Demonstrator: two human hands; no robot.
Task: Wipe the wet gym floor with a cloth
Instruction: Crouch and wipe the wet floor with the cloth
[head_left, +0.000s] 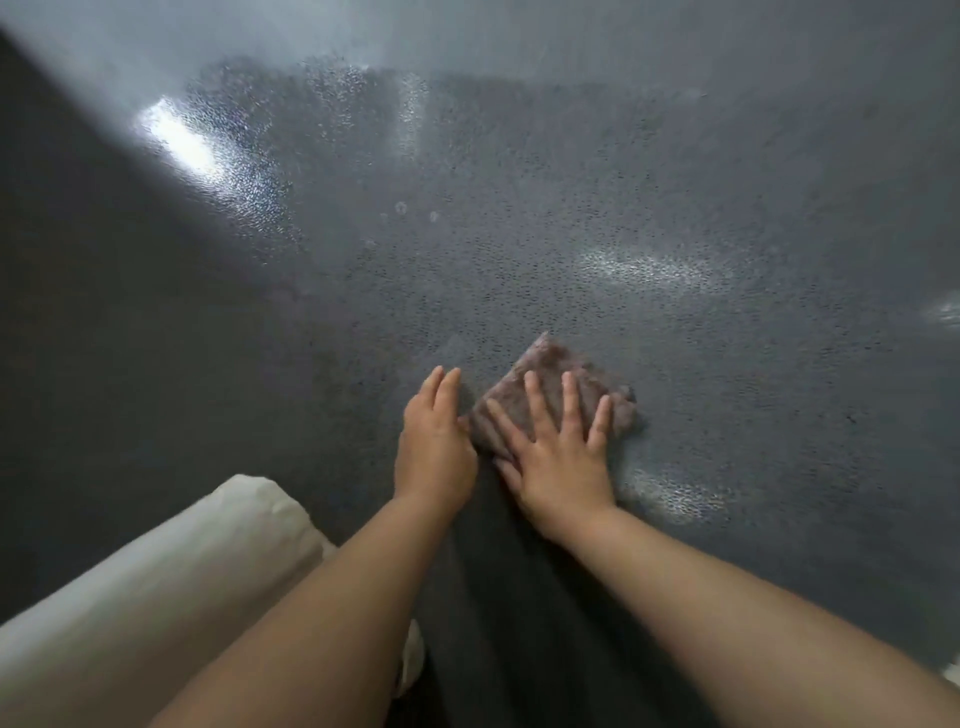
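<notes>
A small folded brownish-grey cloth (550, 371) lies flat on the dark speckled gym floor (571, 223). My right hand (558, 452) presses down on it with fingers spread and straight. Just left of the cloth, my left hand (434, 441) rests on the floor with straight fingers, its thumb side touching the cloth's left edge. Wet patches glisten on the floor, brightest at the upper left (182, 140), at the right (644, 267) and just right of my right wrist (675, 493).
My knee in light beige trousers (156, 582) fills the lower left beside my left forearm. A darker strip of floor (78, 286) runs along the left side. Open floor stretches ahead and to the right.
</notes>
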